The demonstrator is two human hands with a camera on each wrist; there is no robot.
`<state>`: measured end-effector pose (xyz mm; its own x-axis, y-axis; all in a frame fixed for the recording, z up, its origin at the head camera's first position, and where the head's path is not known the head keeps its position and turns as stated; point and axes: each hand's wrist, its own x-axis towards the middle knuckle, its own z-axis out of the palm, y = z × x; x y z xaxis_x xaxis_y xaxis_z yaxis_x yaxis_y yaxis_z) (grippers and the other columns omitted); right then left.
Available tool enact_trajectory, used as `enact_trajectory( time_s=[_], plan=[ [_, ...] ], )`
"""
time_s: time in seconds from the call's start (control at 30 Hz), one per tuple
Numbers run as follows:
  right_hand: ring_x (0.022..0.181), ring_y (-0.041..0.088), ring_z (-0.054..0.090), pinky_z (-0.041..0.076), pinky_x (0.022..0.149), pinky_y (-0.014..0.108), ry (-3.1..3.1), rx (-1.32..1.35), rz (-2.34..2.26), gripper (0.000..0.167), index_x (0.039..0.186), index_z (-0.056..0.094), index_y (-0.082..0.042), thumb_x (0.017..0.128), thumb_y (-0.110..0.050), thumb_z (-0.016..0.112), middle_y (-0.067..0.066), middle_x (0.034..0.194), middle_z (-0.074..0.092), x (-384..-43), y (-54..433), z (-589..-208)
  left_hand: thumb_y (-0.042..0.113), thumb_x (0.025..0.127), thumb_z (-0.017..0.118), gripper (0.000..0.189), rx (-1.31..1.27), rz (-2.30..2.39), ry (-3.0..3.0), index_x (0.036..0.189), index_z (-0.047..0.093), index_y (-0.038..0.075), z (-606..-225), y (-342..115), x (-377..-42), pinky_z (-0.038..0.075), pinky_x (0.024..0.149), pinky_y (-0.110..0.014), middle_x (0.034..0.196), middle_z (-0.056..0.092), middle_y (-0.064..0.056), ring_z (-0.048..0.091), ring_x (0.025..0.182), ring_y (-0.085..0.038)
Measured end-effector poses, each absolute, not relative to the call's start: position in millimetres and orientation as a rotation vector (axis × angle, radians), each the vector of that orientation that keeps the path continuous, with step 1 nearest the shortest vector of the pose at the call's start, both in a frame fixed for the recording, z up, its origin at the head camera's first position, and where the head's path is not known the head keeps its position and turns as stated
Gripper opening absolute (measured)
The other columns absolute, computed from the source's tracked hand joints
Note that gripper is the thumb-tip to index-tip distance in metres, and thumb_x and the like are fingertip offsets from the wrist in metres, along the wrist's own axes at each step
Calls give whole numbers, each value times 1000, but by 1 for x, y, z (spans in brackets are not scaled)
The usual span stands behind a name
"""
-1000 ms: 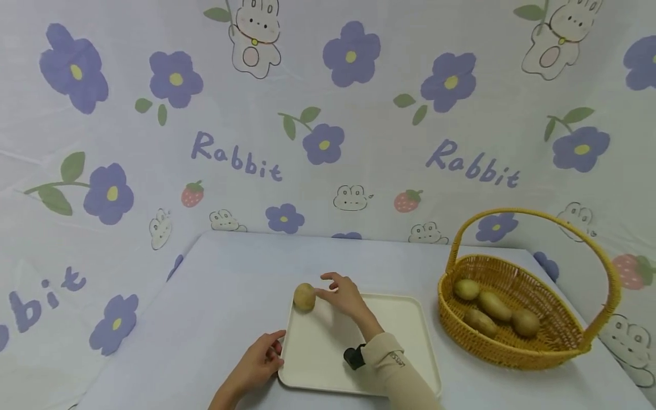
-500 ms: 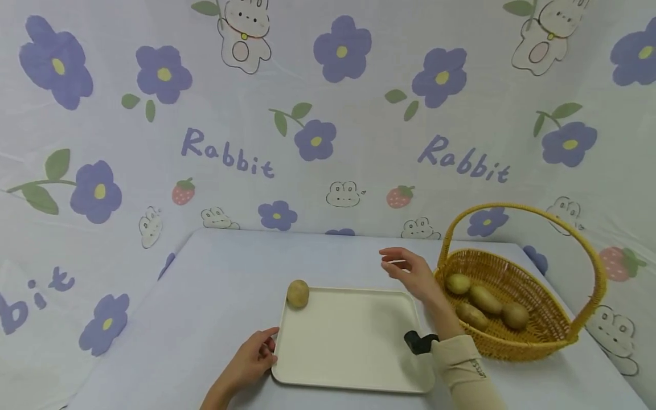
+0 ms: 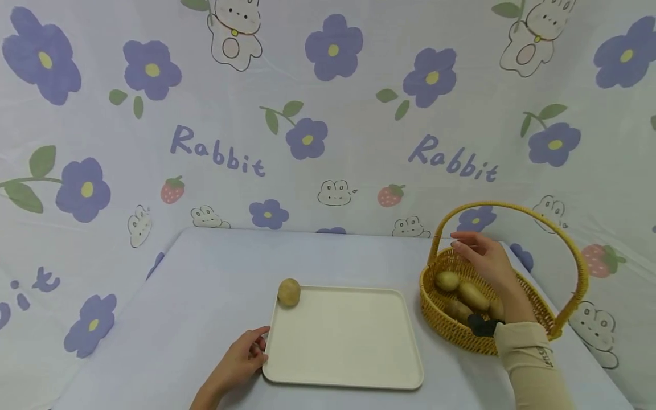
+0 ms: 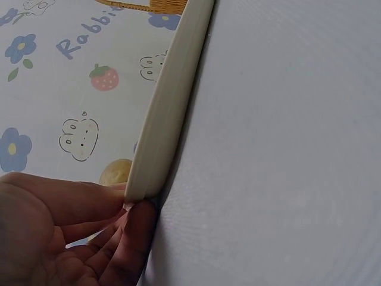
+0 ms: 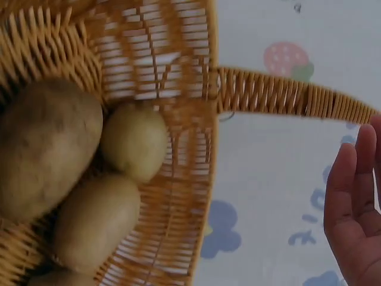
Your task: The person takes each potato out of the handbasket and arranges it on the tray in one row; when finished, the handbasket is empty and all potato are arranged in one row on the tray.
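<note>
My left hand [image 3: 240, 359] pinches the left edge of a cream rectangular tray [image 3: 343, 336]; in the left wrist view the thumb lies at the rim and the fingers [image 4: 134, 235] curl below it. A round potato [image 3: 289, 292] sits in the tray's far left corner. Over the yellow wicker basket [image 3: 461, 340], my right hand [image 3: 487, 262] hovers with loosely bent fingers and nothing in them. Several potatoes lie in the basket, among them a small round one [image 5: 134, 142] and a large one [image 5: 50, 146]. The wrist and its camera partly cover them in the head view.
The basket's tall arched handle [image 3: 556, 228] rises around the right hand. A white cloth covers the table [image 3: 189, 296], and a flower-and-rabbit printed curtain [image 3: 215, 91] hangs behind it.
My right hand has left the potato in the tray corner and moved right, to above the basket. The left hand keeps its hold on the tray edge. The head view has shifted slightly.
</note>
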<state>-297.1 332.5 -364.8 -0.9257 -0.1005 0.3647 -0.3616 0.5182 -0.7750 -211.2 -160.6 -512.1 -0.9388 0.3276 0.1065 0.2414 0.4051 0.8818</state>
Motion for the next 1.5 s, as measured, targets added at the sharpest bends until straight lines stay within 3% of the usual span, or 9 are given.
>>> enact_trajectory(
  time_s=[0.33, 0.73, 0.9, 1.0, 1.1, 1.17, 1.27, 1.4, 1.5],
  plan=[
    [88, -1, 57, 48, 74, 14, -2502, 382, 1412, 36, 127, 54, -6, 95, -24, 52, -10, 104, 60, -314, 368, -371, -9, 79, 60, 54, 561, 1613, 2574, 129, 41, -17, -510, -164, -211, 47, 60, -20, 94, 50, -10, 48, 74, -5],
    [80, -3, 60, 49, 65, 15, -2420, 330, 1430, 34, 122, 57, 2, 93, -18, 56, -19, 92, 64, -321, 382, -393, -8, 78, 62, 55, 531, 1584, 2594, 129, 42, -15, -509, -166, -211, 44, 62, -19, 93, 51, -9, 46, 74, -5],
    [88, -7, 54, 49, 72, 16, -2505, 210, 1358, 44, 129, 50, 0, 94, -27, 55, 2, 111, 58, -323, 381, -408, -8, 78, 62, 54, 528, 1574, 2600, 129, 43, -14, -509, -166, -210, 43, 63, -19, 93, 51, -9, 46, 75, -5],
    [100, 12, 55, 48, 82, 31, -2596, 150, 1287, 50, 132, 45, 1, 94, -30, 54, 22, 122, 50, -326, 377, -418, -7, 78, 62, 54, 521, 1558, 2607, 129, 43, -13, -509, -166, -211, 44, 62, -19, 93, 51, -9, 46, 75, -5],
    [111, 39, 48, 43, 89, 50, -2713, 172, 1238, 53, 133, 41, 5, 94, -28, 55, 33, 127, 43, -329, 372, -429, -8, 78, 61, 54, 514, 1550, 2609, 129, 43, -13, -509, -166, -211, 44, 62, -19, 94, 51, -9, 47, 75, -5],
    [118, 49, 39, 37, 93, 57, -2797, 205, 1240, 55, 134, 40, 6, 93, -27, 56, 35, 130, 39, -332, 369, -438, -8, 78, 61, 54, 512, 1551, 2605, 129, 43, -13, -509, -165, -210, 44, 63, -19, 94, 51, -9, 47, 75, -5],
    [122, 49, 35, 35, 95, 58, -2921, 221, 1264, 61, 137, 37, 3, 91, -30, 59, 33, 135, 36, -334, 366, -447, -8, 78, 61, 54, 508, 1550, 2604, 129, 43, -13, -508, -165, -210, 45, 63, -19, 94, 51, -9, 47, 75, -5],
    [115, 43, 44, 40, 90, 52, -3006, 218, 1262, 65, 138, 38, -1, 88, -32, 64, 29, 133, 41, -336, 362, -454, -8, 79, 62, 54, 505, 1540, 2617, 129, 44, -13, -508, -165, -210, 44, 64, -19, 94, 51, -9, 47, 75, -5],
    [110, 40, 48, 42, 87, 49, -3022, 248, 1168, 58, 132, 45, -2, 86, -31, 66, 28, 128, 46, -335, 361, -455, -7, 78, 63, 54, 510, 1554, 2614, 129, 44, -13, -508, -166, -210, 44, 64, -19, 94, 52, -8, 47, 75, -6]
  ],
)
